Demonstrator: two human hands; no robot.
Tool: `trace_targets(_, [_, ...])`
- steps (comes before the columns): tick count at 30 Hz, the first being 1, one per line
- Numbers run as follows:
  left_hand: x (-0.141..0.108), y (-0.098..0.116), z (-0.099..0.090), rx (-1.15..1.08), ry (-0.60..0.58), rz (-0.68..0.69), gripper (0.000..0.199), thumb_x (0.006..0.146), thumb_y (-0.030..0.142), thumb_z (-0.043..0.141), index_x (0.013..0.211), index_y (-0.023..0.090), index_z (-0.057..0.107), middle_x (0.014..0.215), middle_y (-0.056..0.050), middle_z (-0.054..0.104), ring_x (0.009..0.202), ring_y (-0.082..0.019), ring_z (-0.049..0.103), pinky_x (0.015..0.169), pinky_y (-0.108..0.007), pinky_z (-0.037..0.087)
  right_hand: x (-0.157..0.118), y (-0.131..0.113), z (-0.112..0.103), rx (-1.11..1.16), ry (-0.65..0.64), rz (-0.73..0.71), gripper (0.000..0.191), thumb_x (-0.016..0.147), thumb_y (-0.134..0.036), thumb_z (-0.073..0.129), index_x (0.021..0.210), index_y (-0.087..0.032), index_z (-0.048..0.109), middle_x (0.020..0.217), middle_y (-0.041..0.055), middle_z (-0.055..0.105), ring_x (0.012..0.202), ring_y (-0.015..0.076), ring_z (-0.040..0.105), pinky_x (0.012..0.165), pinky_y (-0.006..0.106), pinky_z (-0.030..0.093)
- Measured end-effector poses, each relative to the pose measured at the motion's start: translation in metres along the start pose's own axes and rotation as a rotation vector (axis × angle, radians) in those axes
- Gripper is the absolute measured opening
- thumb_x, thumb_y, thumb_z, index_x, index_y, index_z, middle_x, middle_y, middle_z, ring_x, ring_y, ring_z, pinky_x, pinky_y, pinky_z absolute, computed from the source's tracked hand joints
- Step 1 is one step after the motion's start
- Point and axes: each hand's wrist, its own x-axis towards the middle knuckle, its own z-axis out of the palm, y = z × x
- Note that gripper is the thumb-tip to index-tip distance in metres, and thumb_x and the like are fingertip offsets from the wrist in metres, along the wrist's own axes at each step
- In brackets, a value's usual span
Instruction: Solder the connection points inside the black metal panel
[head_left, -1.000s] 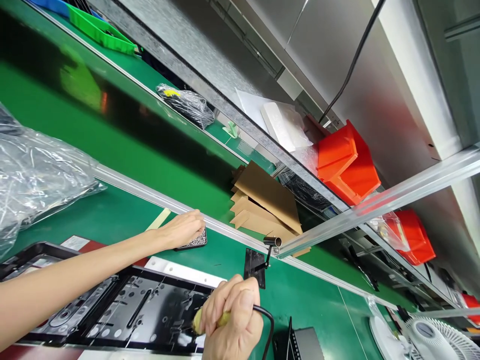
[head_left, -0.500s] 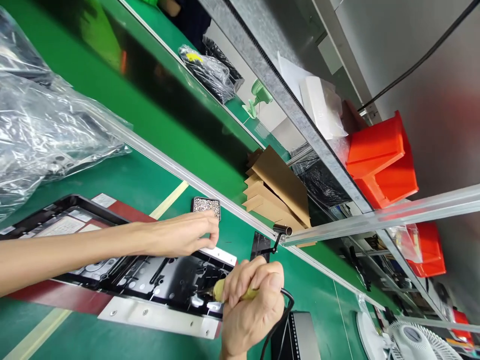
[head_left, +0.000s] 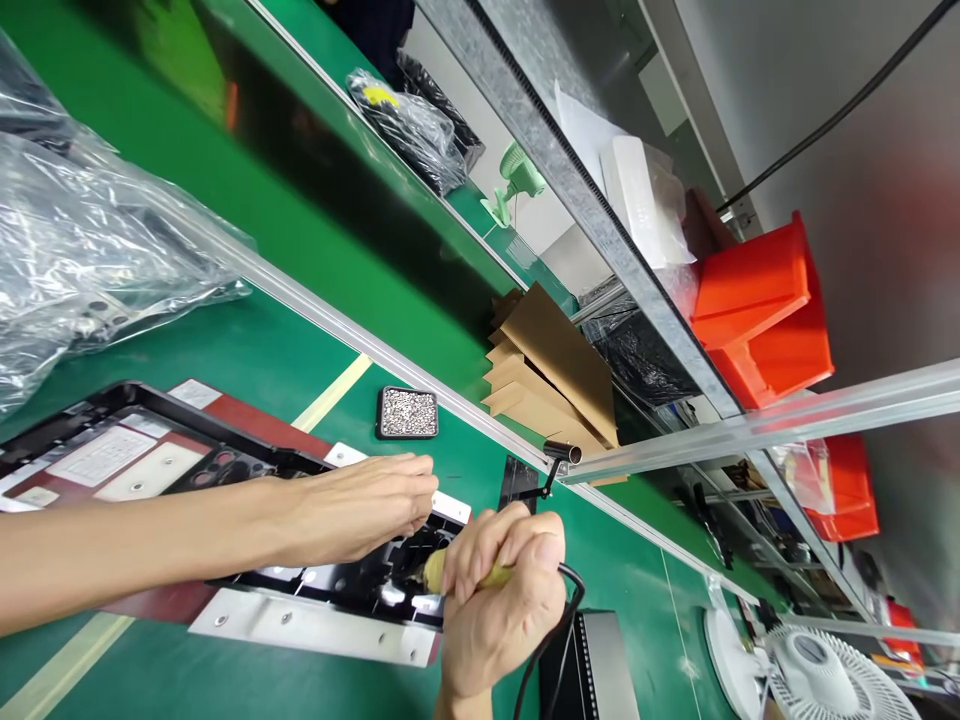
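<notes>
My right hand (head_left: 504, 600) is wrapped round the yellow handle of a corded soldering iron (head_left: 435, 572), its tip pointing left into the right end of a black plastic housing (head_left: 337, 585). Over the housing reaches my left hand (head_left: 367, 505), fingers together and bent downward. Its fingertips are close to the iron's working end, and whatever they hold is hidden. The housing lies in a dark red fixture with white strips (head_left: 300, 622). Just beyond my left hand stands a small black tray (head_left: 407, 413) filled with tiny metal parts.
Clear plastic bags (head_left: 105, 240) of parts lie at the left. A metal rail (head_left: 315, 310) crosses behind the work, with cardboard sheets (head_left: 555, 370) past it. A black box (head_left: 592, 665) and a white fan (head_left: 814, 665) stand right. Red bins (head_left: 765, 310) sit on the shelf.
My left hand has moved off the tray of metal parts, down toward the iron's tip. My right hand keeps its grip on the soldering iron. The view has shifted slightly.
</notes>
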Motion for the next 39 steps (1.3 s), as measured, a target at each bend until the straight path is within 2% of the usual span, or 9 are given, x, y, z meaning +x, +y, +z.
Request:
trace_targets(7, [0.005, 0.02, -0.016, 0.214, -0.082, 0.009, 0.035, 0.075, -0.004, 0.068, 0.078, 0.023, 0.046, 0.084, -0.003, 0.059, 0.085, -0.026, 0.052, 0.073, -0.041, 0.029, 0.0, 0.002, -0.001, 0.017, 0.001, -0.005, 0.049, 0.122, -0.038, 0.045, 0.077, -0.02, 0.043, 0.06, -0.0077, 0.038, 0.042, 0.004, 0.029, 0.04, 0.012, 0.038])
trace_targets(11, [0.003, 0.017, -0.015, 0.207, -0.083, 0.019, 0.029, 0.088, 0.0, 0.071, 0.08, 0.022, 0.053, 0.087, -0.003, 0.061, 0.087, -0.026, 0.053, 0.076, -0.043, 0.034, -0.002, 0.002, 0.0, 0.01, 0.002, -0.01, 0.048, 0.122, -0.038, 0.046, 0.077, -0.02, 0.043, 0.06, -0.0078, 0.037, 0.042, 0.0041, 0.029, 0.04, 0.012, 0.037])
trace_targets(15, [-0.007, 0.015, -0.02, 0.163, -0.089, -0.089, 0.023, 0.105, 0.003, 0.06, 0.091, 0.021, 0.059, 0.096, -0.004, 0.065, 0.092, -0.024, 0.054, 0.074, -0.042, 0.035, -0.003, 0.002, 0.001, -0.003, 0.0, -0.018, 0.049, 0.122, -0.039, 0.047, 0.077, -0.02, 0.042, 0.06, -0.0078, 0.036, 0.043, 0.0042, 0.029, 0.041, 0.012, 0.038])
trace_targets(20, [-0.023, 0.015, -0.025, 0.075, -0.079, -0.118, 0.031, 0.095, -0.009, 0.059, 0.098, 0.021, 0.062, 0.099, -0.002, 0.066, 0.092, -0.023, 0.052, 0.072, -0.041, 0.031, -0.002, 0.002, 0.001, 0.007, -0.019, -0.025, 0.048, 0.122, -0.037, 0.045, 0.078, -0.02, 0.043, 0.06, -0.0079, 0.036, 0.044, 0.0042, 0.029, 0.041, 0.011, 0.038])
trace_targets(25, [-0.017, 0.006, -0.021, 0.068, 0.042, -0.155, 0.025, 0.114, 0.008, 0.049, 0.099, 0.021, 0.065, 0.097, -0.004, 0.063, 0.09, -0.022, 0.05, 0.074, -0.039, 0.032, -0.004, 0.004, -0.001, 0.016, -0.031, -0.033, 0.047, 0.123, -0.036, 0.042, 0.079, -0.021, 0.043, 0.061, -0.0078, 0.037, 0.043, 0.0039, 0.028, 0.041, 0.011, 0.038])
trace_targets(30, [0.0, 0.009, -0.03, 0.092, -0.045, -0.097, 0.026, 0.106, 0.001, 0.049, 0.091, 0.019, 0.061, 0.099, -0.005, 0.062, 0.09, -0.022, 0.051, 0.072, -0.038, 0.031, -0.002, 0.001, -0.001, 0.008, -0.031, -0.028, 0.047, 0.123, -0.037, 0.042, 0.078, -0.021, 0.043, 0.06, -0.0077, 0.036, 0.043, 0.004, 0.028, 0.041, 0.011, 0.039])
trace_targets(33, [0.002, 0.012, -0.037, 0.056, -0.03, -0.088, 0.027, 0.107, 0.002, 0.048, 0.091, 0.019, 0.061, 0.1, -0.005, 0.063, 0.09, -0.021, 0.053, 0.072, -0.035, 0.034, 0.001, -0.002, 0.0, -0.006, -0.034, -0.025, 0.049, 0.122, -0.038, 0.043, 0.077, -0.02, 0.041, 0.059, -0.0077, 0.035, 0.043, 0.0042, 0.029, 0.041, 0.011, 0.039])
trace_targets(36, [-0.004, 0.013, -0.039, -0.016, -0.038, -0.133, 0.027, 0.113, 0.011, 0.049, 0.093, 0.02, 0.063, 0.104, -0.005, 0.065, 0.092, -0.02, 0.055, 0.073, -0.033, 0.035, 0.0, -0.003, 0.0, -0.019, -0.021, -0.028, 0.049, 0.122, -0.038, 0.045, 0.076, -0.02, 0.041, 0.058, -0.0076, 0.036, 0.043, 0.0044, 0.03, 0.041, 0.012, 0.04])
trace_targets(39, [-0.012, 0.012, -0.035, -0.071, -0.065, -0.201, 0.022, 0.113, 0.015, 0.055, 0.097, 0.023, 0.067, 0.116, -0.005, 0.066, 0.1, -0.021, 0.058, 0.073, -0.035, 0.033, -0.002, -0.002, 0.001, -0.024, -0.01, -0.029, 0.048, 0.121, -0.038, 0.046, 0.076, -0.02, 0.042, 0.059, -0.0077, 0.036, 0.043, 0.0046, 0.03, 0.041, 0.012, 0.04])
